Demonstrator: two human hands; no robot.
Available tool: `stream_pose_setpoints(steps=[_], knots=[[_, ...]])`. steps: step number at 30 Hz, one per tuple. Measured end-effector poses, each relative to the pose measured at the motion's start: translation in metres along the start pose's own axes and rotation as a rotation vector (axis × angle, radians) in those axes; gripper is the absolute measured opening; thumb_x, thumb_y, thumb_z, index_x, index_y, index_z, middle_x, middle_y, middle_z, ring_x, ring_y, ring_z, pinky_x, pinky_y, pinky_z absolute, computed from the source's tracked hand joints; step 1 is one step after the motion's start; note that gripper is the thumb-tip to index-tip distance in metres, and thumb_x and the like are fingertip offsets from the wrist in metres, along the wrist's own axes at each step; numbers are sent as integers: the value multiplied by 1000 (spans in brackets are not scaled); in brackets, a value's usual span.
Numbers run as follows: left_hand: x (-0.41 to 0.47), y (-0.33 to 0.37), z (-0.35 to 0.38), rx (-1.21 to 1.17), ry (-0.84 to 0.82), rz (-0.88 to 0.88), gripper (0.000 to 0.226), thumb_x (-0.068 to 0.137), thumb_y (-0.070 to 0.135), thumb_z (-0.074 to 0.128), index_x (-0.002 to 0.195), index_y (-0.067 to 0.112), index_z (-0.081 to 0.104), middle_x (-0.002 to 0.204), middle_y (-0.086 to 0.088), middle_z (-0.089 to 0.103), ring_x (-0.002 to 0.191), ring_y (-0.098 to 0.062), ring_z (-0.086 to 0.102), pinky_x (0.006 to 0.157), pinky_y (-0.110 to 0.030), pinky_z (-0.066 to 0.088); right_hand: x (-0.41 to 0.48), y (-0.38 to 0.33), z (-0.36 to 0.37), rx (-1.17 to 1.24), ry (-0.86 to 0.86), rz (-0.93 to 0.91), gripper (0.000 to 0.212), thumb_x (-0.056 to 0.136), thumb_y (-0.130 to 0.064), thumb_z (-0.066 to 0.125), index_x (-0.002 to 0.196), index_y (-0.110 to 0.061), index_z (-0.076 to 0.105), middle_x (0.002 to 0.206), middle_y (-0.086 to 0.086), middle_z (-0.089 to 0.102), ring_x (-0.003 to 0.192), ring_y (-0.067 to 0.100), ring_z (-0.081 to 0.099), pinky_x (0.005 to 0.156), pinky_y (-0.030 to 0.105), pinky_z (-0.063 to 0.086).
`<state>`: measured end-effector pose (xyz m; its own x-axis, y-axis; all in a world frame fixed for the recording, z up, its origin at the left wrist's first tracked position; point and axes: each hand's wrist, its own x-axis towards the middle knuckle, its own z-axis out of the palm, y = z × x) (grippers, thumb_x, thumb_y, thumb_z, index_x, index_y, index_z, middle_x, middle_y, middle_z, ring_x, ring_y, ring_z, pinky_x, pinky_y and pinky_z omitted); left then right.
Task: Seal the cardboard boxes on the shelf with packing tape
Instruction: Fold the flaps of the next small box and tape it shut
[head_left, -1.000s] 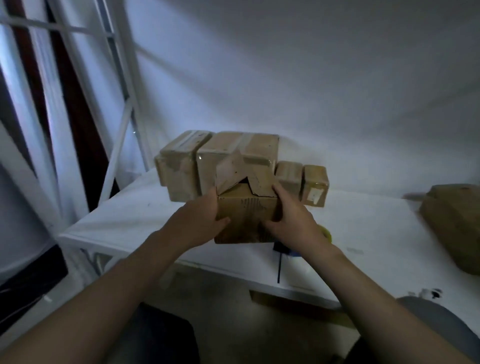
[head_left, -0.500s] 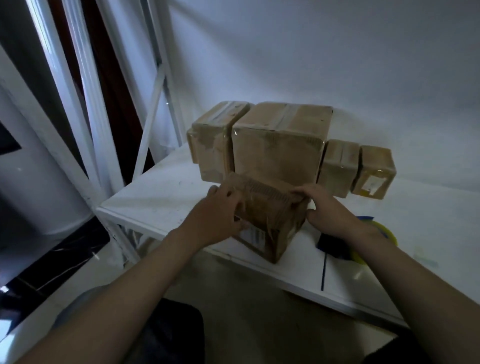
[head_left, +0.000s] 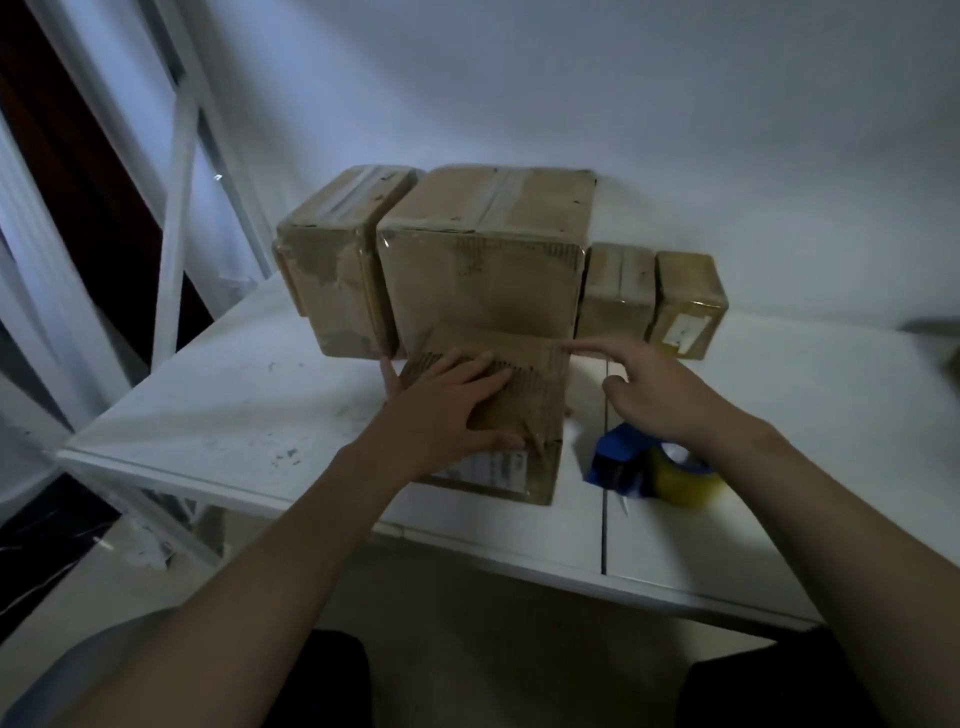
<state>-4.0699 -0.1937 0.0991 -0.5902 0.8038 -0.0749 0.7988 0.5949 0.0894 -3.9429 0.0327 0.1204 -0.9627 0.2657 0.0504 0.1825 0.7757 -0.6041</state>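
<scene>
White shelf (head_left: 249, 410) against a plain pale wall (head_left: 675, 93), pretty dim light overall. So the front box (head_left: 535, 400) is sitting near the shelf's front edge, flaps folded down flat, with a printed label (head_left: 493, 467) on the side facing the camera. The left hand (head_left: 441, 415) lies flat on top of it with the fingers spread, pressing the flaps down, so its grip is loose and not wrapped around anything. The right hand (head_left: 665, 400) is off the box's right side, with just the index finger stretched out to touch the far right corner of the top. Its other fingers are loosely curled and its grip is empty. Right under that wrist there's a yellowish tape roll (head_left: 685, 483) in a blue dispenser (head_left: 615, 457), lying on the shelf just beside the box. Behind all that, a row of boxes is lined up against the wall: a tall box (head_left: 332, 286) on the left, a big box (head_left: 483, 270) touching the front one, then two small boxes (head_left: 618, 291) (head_left: 685, 296), the last one with a white sticker (head_left: 680, 332). White shelf frame (head_left: 176, 182) is off to the left.
</scene>
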Motion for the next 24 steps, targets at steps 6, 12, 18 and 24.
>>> stream_pose_setpoints(steps=[6,12,18,24], knots=[[8,16,-5,-49,-19,-45,96,71,89,33,155,47,16,165,14,7,152,-18,4,110,-77,2,-15,70,-13,-343,-287,474,64,93,-20,58,151,-27,33,147,10,46,128,33,51,101,43,47],[5,19,-7,-95,-3,-65,99,66,89,35,155,46,22,162,13,14,149,-21,12,112,-68,20,-33,83,-18,-270,-74,478,39,92,-9,57,127,-24,47,117,8,59,90,27,56,62,35,51],[0,35,-10,-21,20,-77,95,72,89,36,155,46,20,163,12,15,149,-24,10,109,-68,21,-60,82,-49,-43,224,467,35,91,1,52,110,-25,37,87,14,61,66,35,65,44,42,55],[1,66,-6,12,22,-1,89,79,83,46,155,45,18,161,11,18,147,-24,14,109,-69,22,-75,53,-78,351,487,351,37,91,2,60,109,-23,40,112,0,56,80,36,68,62,57,60]])
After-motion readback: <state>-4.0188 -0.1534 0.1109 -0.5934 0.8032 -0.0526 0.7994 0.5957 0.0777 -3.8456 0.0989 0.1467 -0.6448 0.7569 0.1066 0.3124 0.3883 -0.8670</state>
